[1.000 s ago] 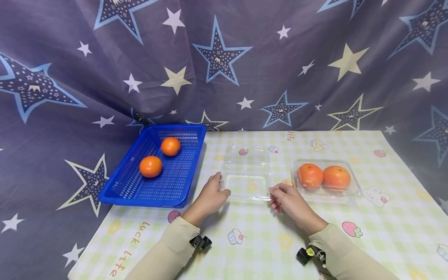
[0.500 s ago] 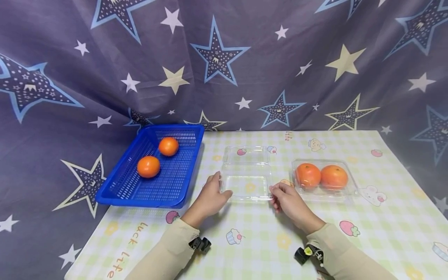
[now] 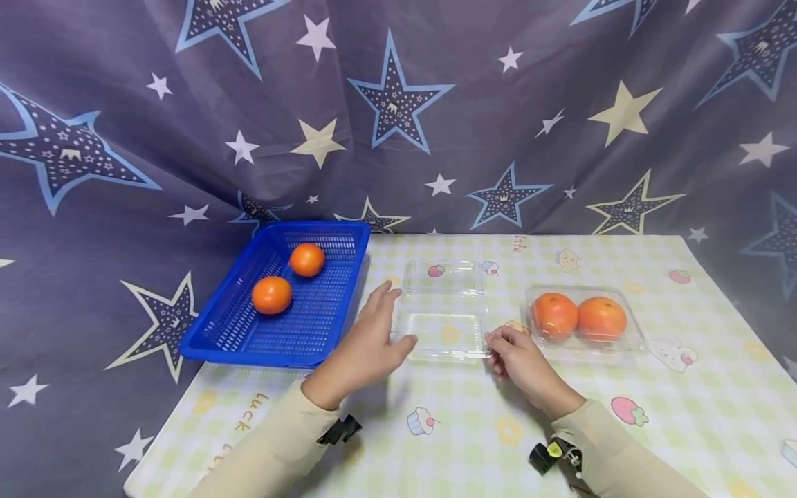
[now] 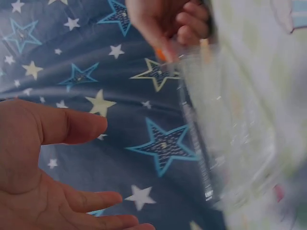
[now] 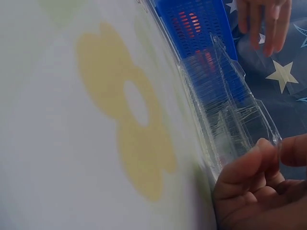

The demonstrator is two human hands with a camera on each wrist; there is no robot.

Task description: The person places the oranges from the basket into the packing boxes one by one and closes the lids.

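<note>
A clear plastic clamshell box point(image 3: 443, 325) lies on the table with its lid point(image 3: 443, 275) folded back, and I see no fruit in it. My right hand point(image 3: 521, 361) pinches the box's near right corner between thumb and fingers; the right wrist view shows that pinch on the rim point(image 5: 273, 132). Spread and raised, my left hand point(image 3: 364, 342) is apart from the box's left side and holds nothing. To the left stands a blue plastic basket point(image 3: 311, 332) with two orange fruits point(image 3: 271, 295) inside.
On the right, a second clear box point(image 3: 631, 328) contains two larger orange-red fruits point(image 3: 602, 319). A checked cloth point(image 3: 461, 443) covers the table. Behind it hangs a dark star-patterned curtain point(image 3: 274, 180).
My left hand has let go of the box's left side and lifted, its fingers spreading. The right hand keeps its pinch at the corner.
</note>
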